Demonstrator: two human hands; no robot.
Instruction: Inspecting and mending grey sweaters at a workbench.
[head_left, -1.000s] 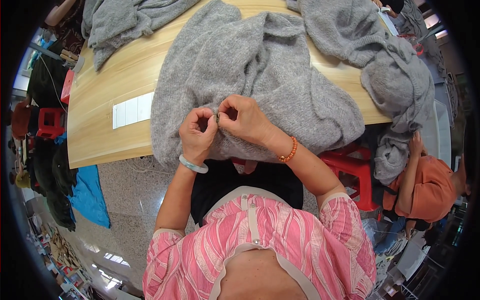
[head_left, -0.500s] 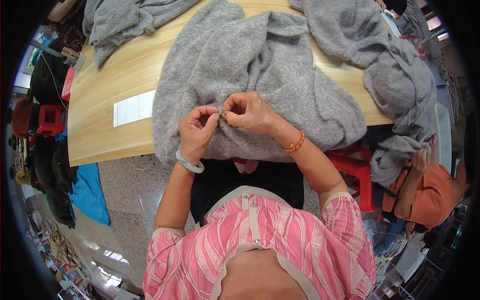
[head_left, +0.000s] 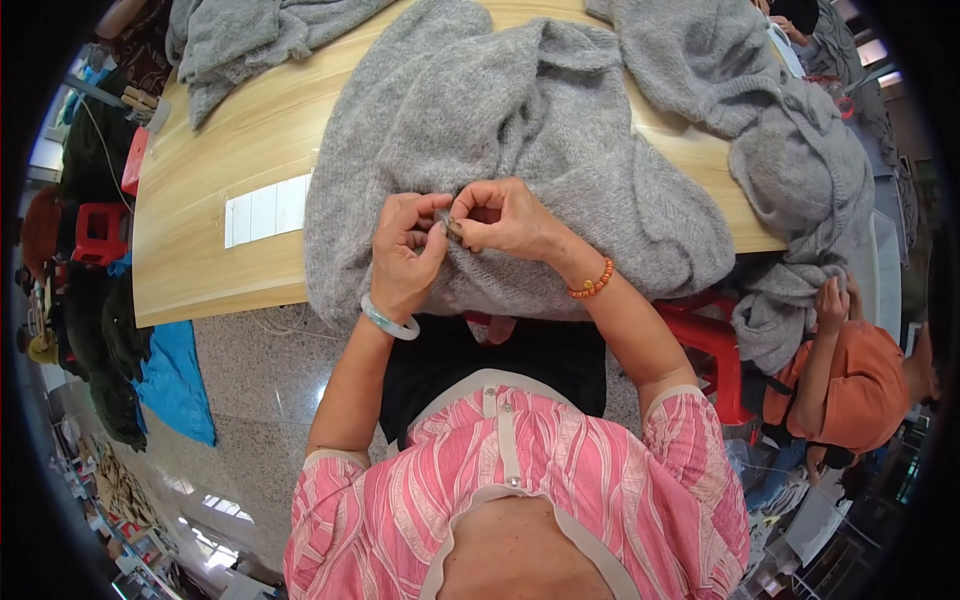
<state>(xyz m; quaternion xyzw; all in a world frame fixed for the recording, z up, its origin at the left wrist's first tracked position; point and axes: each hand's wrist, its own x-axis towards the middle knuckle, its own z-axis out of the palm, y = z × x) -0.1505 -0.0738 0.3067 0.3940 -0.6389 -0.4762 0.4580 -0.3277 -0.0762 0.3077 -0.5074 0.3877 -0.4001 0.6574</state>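
A grey knitted garment (head_left: 460, 110) lies bunched on the wooden table in front of me and hangs over its near edge. My left hand (head_left: 408, 245), with a pale bangle at the wrist, pinches a bit of the knit between thumb and fingers. Close against it, my right hand (head_left: 505, 220), wearing an orange bead bracelet, is closed in a pinch at the same spot. A small brownish piece, perhaps a button, shows at the right thumb tip. The fingers partly cover it.
White paper strips (head_left: 266, 211) lie on the wooden table (head_left: 210, 150) to the left. More grey knitwear (head_left: 800, 150) drapes over the right side, by a red stool (head_left: 710, 345). A person in orange (head_left: 850, 385) handles knitwear at the right.
My left hand has shifted slightly right and its fingers have reset around the pinch point. My right hand stays nearly in place. The person at right has lowered the cloth a little.
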